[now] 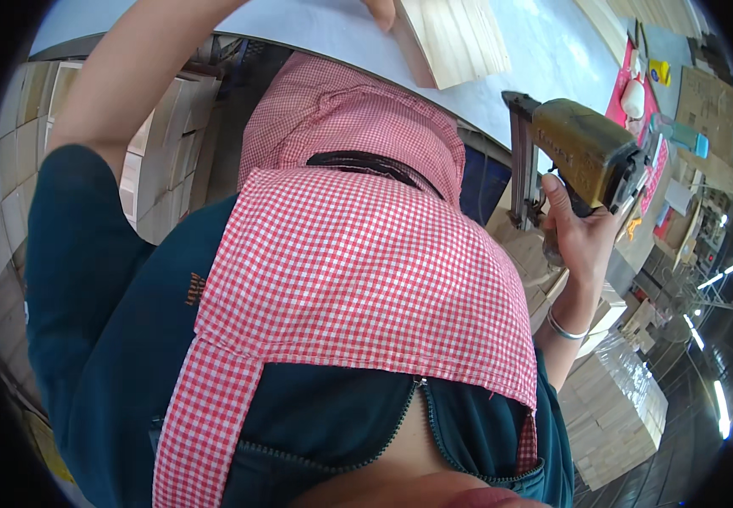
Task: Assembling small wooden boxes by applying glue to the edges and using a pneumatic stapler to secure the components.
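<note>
My right hand (582, 233) is wrapped round the grip of a nail gun (582, 144), which has a worn yellow-brown body and a dark upright magazine. The tool is held up off the right end of the bench, its nose close to the bench edge. A pale wooden box (459, 38) lies on the bench at the top of the view, with wood grain on its upper face and one side showing. Against its left edge presses a finger or thumb of my left hand (379, 12); the rest of that hand is cut off by the frame.
The bench (324, 34) has a pale blue-grey top. Stacked wooden boxes (159, 161) stand below on the left, and a wrapped stack (616, 406) is at the lower right. Beyond the nail gun sit a white bottle (633, 99), a yellow item (659, 72) and cardboard (709, 110).
</note>
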A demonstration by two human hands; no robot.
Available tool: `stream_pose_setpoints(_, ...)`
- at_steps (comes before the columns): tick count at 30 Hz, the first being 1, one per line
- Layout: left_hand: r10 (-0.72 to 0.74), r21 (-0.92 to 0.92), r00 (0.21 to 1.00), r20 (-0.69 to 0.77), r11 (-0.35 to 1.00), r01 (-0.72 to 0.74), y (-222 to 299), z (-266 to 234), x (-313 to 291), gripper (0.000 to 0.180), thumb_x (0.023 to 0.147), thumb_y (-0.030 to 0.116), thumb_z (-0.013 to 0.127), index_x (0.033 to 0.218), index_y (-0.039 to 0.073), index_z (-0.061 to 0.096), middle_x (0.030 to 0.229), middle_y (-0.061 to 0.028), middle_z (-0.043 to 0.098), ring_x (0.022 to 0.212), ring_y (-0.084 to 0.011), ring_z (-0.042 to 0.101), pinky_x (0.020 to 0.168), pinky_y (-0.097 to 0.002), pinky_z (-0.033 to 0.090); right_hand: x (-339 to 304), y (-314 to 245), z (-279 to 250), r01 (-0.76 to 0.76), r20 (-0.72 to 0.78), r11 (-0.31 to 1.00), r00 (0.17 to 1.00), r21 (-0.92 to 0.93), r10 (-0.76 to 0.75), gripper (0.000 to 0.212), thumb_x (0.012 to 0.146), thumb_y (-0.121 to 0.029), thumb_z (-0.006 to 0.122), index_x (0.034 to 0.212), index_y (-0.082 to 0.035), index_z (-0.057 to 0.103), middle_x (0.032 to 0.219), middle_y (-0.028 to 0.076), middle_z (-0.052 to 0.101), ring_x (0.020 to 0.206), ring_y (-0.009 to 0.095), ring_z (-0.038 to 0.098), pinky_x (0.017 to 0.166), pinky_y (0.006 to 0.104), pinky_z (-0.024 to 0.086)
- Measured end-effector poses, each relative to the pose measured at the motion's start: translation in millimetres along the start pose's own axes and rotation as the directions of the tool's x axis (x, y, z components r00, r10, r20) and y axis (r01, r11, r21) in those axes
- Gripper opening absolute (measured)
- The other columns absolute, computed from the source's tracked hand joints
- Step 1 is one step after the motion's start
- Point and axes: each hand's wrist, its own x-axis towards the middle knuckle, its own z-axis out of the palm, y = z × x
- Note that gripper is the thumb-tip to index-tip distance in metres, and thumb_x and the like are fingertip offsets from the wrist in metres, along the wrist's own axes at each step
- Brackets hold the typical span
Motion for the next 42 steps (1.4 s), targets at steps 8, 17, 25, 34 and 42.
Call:
stream_pose_setpoints(8,-0.211,-0.486,0.964,0.162,0.833,0.264,21.0,85.0,76.5,0.077,0.073,0.055,0.077,0.116,-0.007,0.061,0.114,-0.0215,0.061,0.102,-0.0331,0.055,0.093,-0.0463,0.045,14.8,-10.2,-15.2,-0.192,-0.137,0.976,0.975,-0.105,0.177,0.021,0.085,-0.012,0.081,0.095,0.002,0.068,0.064,0.004,0.063,0.044,0.010,0.052,0.039,0.0226,0.038)
stream_pose_setpoints(17,-0.535,-0.233,0.831,0.156,0.797,0.557,63.7,61.3,76.8,0.074,0.072,0.061,0.074,0.111,-0.002,0.066,0.107,-0.0170,0.059,0.095,-0.0283,0.052,0.081,-0.0435,0.041,51.4,-7.2,-20.4,-0.130,-0.084,0.983,0.989,-0.133,0.120,0.023,0.087,-0.019,0.079,0.091,0.001,0.070,0.056,0.001,0.058,0.040,0.009,0.048,0.038,0.0225,0.036)
stream_pose_setpoints(25,-0.531,-0.222,0.834,0.148,0.804,0.552,61.8,60.9,79.1,0.074,0.073,0.063,0.073,0.109,-0.001,0.066,0.103,-0.0148,0.058,0.093,-0.0262,0.050,0.078,-0.0429,0.040,68.0,-10.5,-21.8,-0.177,-0.054,0.966,0.984,-0.189,0.169,0.022,0.087,-0.018,0.079,0.091,0.001,0.071,0.058,0.001,0.060,0.042,0.009,0.049,0.039,0.0225,0.037)
stream_pose_setpoints(34,-0.519,-0.388,0.842,0.149,0.753,0.532,55.2,57.9,46.6,0.112,0.068,0.071,0.076,0.140,-0.009,0.045,0.141,-0.0307,0.047,0.134,-0.0455,0.042,0.106,-0.0636,0.036,67.8,-14.5,-12.2,-0.071,-0.033,0.967,0.997,-0.245,0.065,0.024,0.086,-0.015,0.080,0.099,0.003,0.070,0.069,0.004,0.067,0.051,0.010,0.053,0.048,0.0238,0.042)
stream_pose_setpoints(42,-0.698,-0.388,0.563,0.443,0.417,0.822,47.4,30.7,-56.6,0.125,0.061,0.059,0.087,0.155,0.001,0.029,0.158,-0.0295,0.026,0.148,-0.0451,0.022,0.121,-0.0567,0.020,52.9,-26.2,2.0,0.078,0.096,0.988,0.993,-0.132,-0.065,0.025,0.088,-0.024,0.081,0.087,-0.001,0.069,0.055,0.001,0.057,0.042,0.008,0.047,0.039,0.0211,0.035)
